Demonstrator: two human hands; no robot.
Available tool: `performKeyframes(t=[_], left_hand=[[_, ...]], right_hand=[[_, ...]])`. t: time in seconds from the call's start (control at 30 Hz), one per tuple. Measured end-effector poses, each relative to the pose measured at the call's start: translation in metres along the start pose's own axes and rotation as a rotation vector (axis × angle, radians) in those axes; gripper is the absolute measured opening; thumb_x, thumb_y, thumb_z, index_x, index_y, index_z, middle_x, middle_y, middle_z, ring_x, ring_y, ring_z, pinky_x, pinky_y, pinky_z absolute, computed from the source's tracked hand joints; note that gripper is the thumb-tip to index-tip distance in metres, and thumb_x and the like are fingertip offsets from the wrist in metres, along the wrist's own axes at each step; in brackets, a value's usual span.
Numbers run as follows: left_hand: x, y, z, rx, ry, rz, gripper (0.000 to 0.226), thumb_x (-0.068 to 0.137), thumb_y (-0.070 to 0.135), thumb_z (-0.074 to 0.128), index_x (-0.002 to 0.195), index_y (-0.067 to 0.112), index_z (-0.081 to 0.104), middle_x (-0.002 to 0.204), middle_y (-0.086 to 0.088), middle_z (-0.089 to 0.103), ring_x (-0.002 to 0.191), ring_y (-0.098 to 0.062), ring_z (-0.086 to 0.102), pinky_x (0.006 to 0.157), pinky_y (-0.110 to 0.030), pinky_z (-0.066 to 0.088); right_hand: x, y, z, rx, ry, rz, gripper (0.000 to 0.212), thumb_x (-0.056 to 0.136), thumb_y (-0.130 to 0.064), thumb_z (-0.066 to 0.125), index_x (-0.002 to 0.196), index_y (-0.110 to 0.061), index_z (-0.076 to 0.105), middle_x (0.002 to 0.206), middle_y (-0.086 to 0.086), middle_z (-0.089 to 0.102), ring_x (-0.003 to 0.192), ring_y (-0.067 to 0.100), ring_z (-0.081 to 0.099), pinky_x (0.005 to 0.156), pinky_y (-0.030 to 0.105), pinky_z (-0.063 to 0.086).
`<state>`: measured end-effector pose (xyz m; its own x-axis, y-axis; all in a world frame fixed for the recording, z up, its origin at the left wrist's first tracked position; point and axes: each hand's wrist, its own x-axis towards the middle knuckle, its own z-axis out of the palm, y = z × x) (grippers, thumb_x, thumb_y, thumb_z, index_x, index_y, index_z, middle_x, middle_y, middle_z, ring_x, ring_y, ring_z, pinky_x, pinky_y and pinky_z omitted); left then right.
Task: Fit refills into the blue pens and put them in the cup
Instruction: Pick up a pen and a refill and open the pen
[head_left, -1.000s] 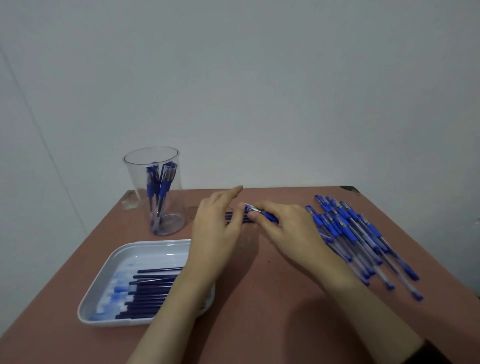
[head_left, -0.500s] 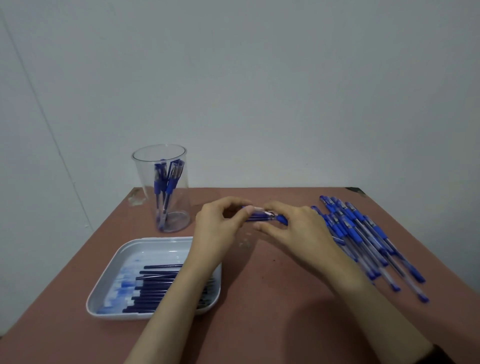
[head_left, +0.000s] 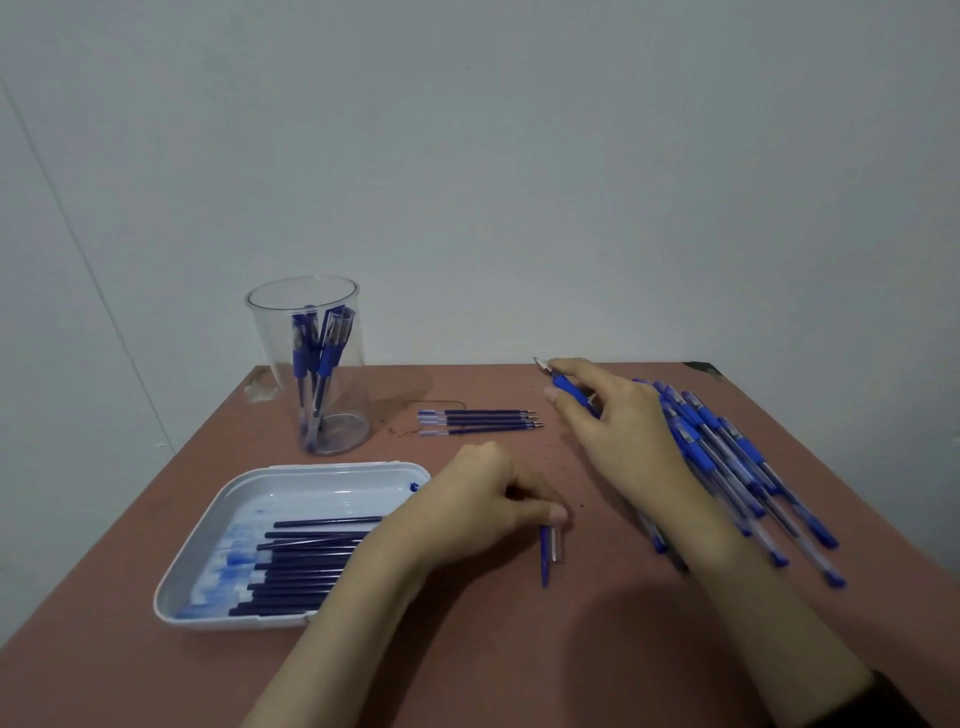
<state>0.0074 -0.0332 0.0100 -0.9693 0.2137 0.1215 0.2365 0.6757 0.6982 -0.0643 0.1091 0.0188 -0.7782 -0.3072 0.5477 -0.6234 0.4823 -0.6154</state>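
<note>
The left hand (head_left: 483, 499) pinches a short pen piece (head_left: 549, 551); the right hand (head_left: 618, 431) grips a pen (head_left: 567, 387). The person should probably slide one of the loose refills (head_left: 483, 419) straight in.

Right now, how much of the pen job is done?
Early on, it seems. Done: a few pens stand in the cup. In hand: the right hand grips a pen's front piece; the left hand holds the other piece. Left: a big pile of pens, three loose refills and a tray with many more refills.
</note>
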Motion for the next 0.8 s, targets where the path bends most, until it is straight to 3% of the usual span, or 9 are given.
performKeyframes(t=[0.1, 0.2, 0.3, 0.4, 0.47, 0.53, 0.63, 0.8], left_hand=[[0.001, 0.000, 0.004, 0.090, -0.030, -0.002, 0.015, 0.087, 0.025, 0.067, 0.099, 0.023, 0.075, 0.097, 0.009, 0.073, 0.088, -0.002, 0.062, 0.081, -0.018, 0.046], [0.001, -0.001, 0.005, 0.149, -0.027, 0.005, 0.016, 0.088, 0.025, 0.065, 0.101, 0.025, 0.074, 0.096, 0.005, 0.071, 0.081, -0.003, 0.058, 0.073, -0.013, 0.043], [0.002, -0.004, 0.005, 0.208, 0.018, 0.002, 0.016, 0.087, 0.027, 0.065, 0.100, 0.023, 0.074, 0.089, 0.005, 0.067, 0.075, -0.005, 0.055, 0.070, -0.018, 0.042], [0.005, -0.006, 0.000, 0.183, 0.275, -0.040, 0.018, 0.086, 0.031, 0.066, 0.099, 0.021, 0.073, 0.079, 0.011, 0.062, 0.067, -0.002, 0.054, 0.064, -0.011, 0.039], [0.008, -0.006, -0.007, 0.021, 0.513, -0.087, 0.020, 0.087, 0.030, 0.064, 0.104, 0.021, 0.071, 0.083, 0.012, 0.063, 0.070, 0.005, 0.055, 0.066, -0.004, 0.038], [0.009, -0.005, -0.013, -0.280, 0.586, -0.114, 0.021, 0.089, 0.030, 0.061, 0.108, 0.022, 0.070, 0.093, 0.011, 0.068, 0.083, 0.002, 0.061, 0.077, -0.012, 0.045], [0.006, 0.001, -0.013, -0.633, 0.467, -0.099, 0.016, 0.094, 0.024, 0.054, 0.097, 0.028, 0.069, 0.091, 0.012, 0.071, 0.088, 0.000, 0.063, 0.078, -0.018, 0.046], [0.005, 0.001, -0.013, -0.904, 0.364, -0.078, 0.019, 0.092, 0.020, 0.055, 0.103, 0.017, 0.070, 0.091, 0.001, 0.073, 0.085, -0.005, 0.067, 0.083, -0.022, 0.049]], right_hand=[[0.000, 0.001, 0.002, 0.017, -0.002, -0.012, 0.027, 0.092, -0.021, 0.062, 0.118, -0.018, 0.068, 0.092, 0.005, 0.073, 0.083, 0.020, 0.065, 0.077, 0.028, 0.049], [-0.001, 0.002, 0.004, 0.015, -0.025, -0.019, 0.027, 0.092, -0.020, 0.062, 0.118, -0.020, 0.068, 0.088, 0.003, 0.073, 0.082, 0.020, 0.065, 0.078, 0.036, 0.051], [-0.001, 0.001, 0.004, 0.048, -0.036, 0.012, 0.027, 0.092, -0.020, 0.062, 0.118, -0.021, 0.068, 0.087, -0.002, 0.073, 0.079, 0.013, 0.064, 0.076, 0.026, 0.049], [-0.001, -0.001, 0.005, 0.145, -0.040, 0.105, 0.024, 0.092, -0.021, 0.062, 0.114, -0.023, 0.070, 0.074, -0.008, 0.067, 0.063, 0.005, 0.054, 0.064, 0.014, 0.044], [0.000, -0.003, 0.004, 0.308, -0.095, 0.214, 0.019, 0.093, -0.021, 0.059, 0.108, -0.025, 0.071, 0.064, -0.003, 0.060, 0.052, 0.005, 0.046, 0.055, 0.017, 0.040], [0.000, -0.009, 0.004, 0.534, -0.193, 0.331, 0.016, 0.095, -0.020, 0.056, 0.104, -0.018, 0.070, 0.061, 0.001, 0.059, 0.047, 0.008, 0.042, 0.046, 0.020, 0.035], [-0.001, -0.016, 0.005, 0.814, -0.344, 0.434, 0.018, 0.096, -0.017, 0.051, 0.095, -0.007, 0.066, 0.063, 0.011, 0.057, 0.044, 0.012, 0.038, 0.046, 0.027, 0.022], [-0.004, -0.016, 0.005, 1.033, -0.517, 0.498, 0.028, 0.093, -0.022, 0.048, 0.081, -0.011, 0.071, 0.058, 0.008, 0.051, 0.037, 0.008, 0.030, 0.040, 0.021, 0.018]])
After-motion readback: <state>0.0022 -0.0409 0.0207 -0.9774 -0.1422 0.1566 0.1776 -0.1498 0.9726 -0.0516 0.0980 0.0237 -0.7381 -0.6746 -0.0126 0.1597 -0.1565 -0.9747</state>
